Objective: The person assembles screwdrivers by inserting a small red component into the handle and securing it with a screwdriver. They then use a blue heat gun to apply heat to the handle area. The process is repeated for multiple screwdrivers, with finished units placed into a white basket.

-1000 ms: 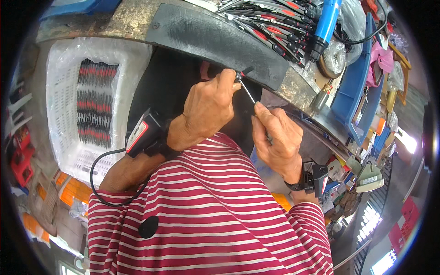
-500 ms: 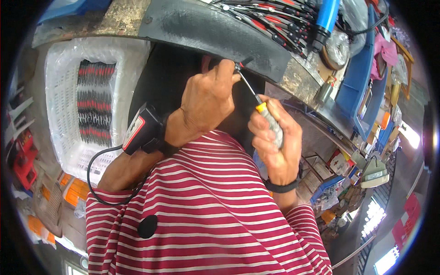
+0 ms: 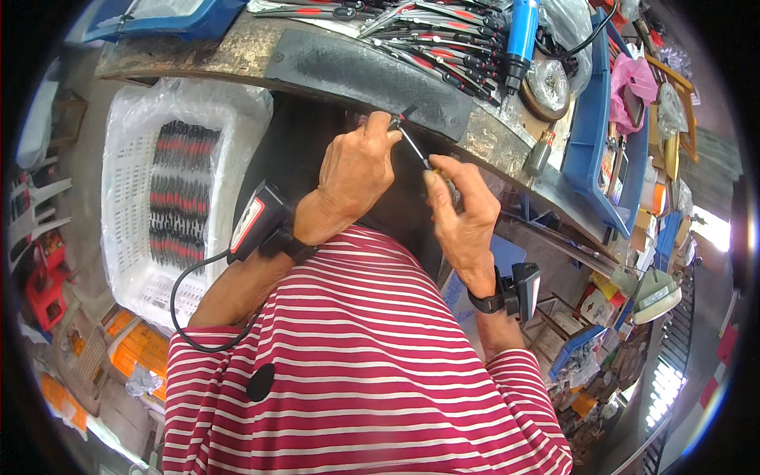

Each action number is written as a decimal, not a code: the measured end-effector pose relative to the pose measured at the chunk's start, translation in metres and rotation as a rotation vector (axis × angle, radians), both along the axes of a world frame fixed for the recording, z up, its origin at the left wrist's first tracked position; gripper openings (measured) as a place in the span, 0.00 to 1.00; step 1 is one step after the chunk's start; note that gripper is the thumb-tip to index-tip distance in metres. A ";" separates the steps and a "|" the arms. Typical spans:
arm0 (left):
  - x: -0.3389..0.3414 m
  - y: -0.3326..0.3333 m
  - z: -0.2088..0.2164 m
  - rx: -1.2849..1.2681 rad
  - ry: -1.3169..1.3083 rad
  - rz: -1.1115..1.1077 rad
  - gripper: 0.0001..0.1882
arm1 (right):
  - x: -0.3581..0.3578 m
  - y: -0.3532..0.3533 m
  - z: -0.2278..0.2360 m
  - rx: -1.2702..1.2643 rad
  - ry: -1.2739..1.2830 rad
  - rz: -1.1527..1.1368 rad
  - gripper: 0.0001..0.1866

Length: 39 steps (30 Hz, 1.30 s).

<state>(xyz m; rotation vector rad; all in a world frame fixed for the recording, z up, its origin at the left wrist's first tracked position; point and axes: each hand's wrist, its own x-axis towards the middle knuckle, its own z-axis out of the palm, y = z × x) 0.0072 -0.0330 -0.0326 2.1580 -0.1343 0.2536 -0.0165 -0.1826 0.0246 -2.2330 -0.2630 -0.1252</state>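
My left hand is closed on a slim black-and-red piece at the front edge of the bench. Most of that piece is hidden by the fingers; only its end shows. In my right hand is a screwdriver, its handle mostly covered by the curled fingers. The metal shaft slants up and left, and its tip meets the piece beside my left fingertips. Several similar slim black, grey and red pieces lie heaped on the bench beyond.
A black pad covers the bench edge. A white basket lined with plastic holds rows of black-and-red pieces at left. A blue cylindrical tool, a tape roll, another screwdriver and a blue tray are at right.
The view has shifted, showing more of the bench. My right hand has turned about the screwdriver, covering more of its handle. My left hand keeps its hold on the piece.
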 end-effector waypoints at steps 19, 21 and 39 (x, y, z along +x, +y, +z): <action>0.006 0.005 0.014 0.051 0.016 -0.109 0.09 | 0.026 -0.015 0.016 -0.594 -0.280 0.476 0.20; 0.007 0.006 0.014 0.087 0.018 -0.116 0.08 | 0.027 -0.014 0.017 -0.477 -0.162 0.431 0.19; 0.005 0.003 0.012 0.145 -0.083 -0.039 0.06 | 0.022 -0.029 -0.013 1.539 1.348 -0.138 0.14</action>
